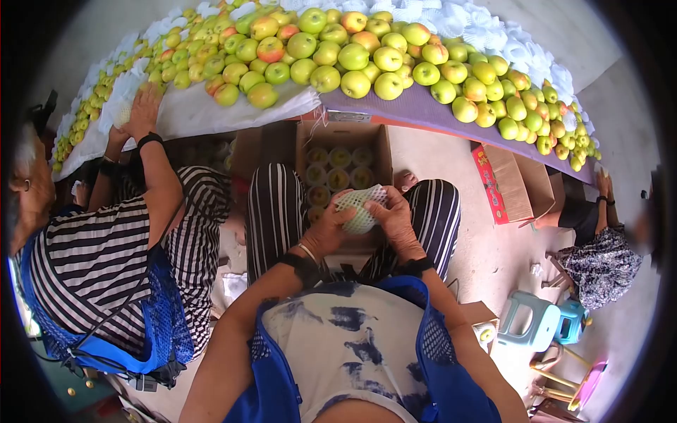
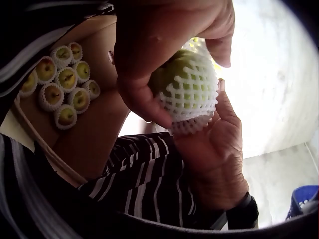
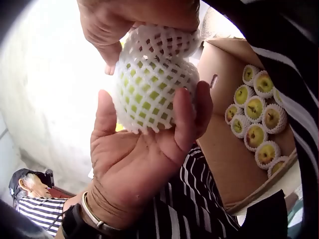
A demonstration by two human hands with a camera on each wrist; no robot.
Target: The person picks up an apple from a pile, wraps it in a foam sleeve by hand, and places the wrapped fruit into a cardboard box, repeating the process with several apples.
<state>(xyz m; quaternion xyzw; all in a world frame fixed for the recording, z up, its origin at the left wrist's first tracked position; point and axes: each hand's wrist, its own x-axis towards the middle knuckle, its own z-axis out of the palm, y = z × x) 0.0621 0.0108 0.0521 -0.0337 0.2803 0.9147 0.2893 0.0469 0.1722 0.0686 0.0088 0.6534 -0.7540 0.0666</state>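
Observation:
Over the lap, both hands hold a green apple (image 2: 184, 89) in a white foam net sleeve (image 3: 157, 94). My left hand (image 1: 328, 231) cups the apple, thumb on one side and fingers on the other, as the right wrist view shows. At the sleeve's other end, my right hand (image 1: 397, 224) grips the net; in the right wrist view this hand (image 3: 142, 15) sits above a bunched part of the mesh. Beyond the knees stands an open cardboard box (image 1: 384, 144) with several net-wrapped apples (image 1: 340, 156) in rows.
A table ahead bears a heap of loose apples (image 1: 352, 56), with white foam nets (image 1: 486, 32) behind them. On the left sits a person in stripes (image 1: 99, 261); another person (image 1: 599, 264) is far right. A red-sided box (image 1: 518, 185) and a teal stool (image 1: 529, 321) stand rightward.

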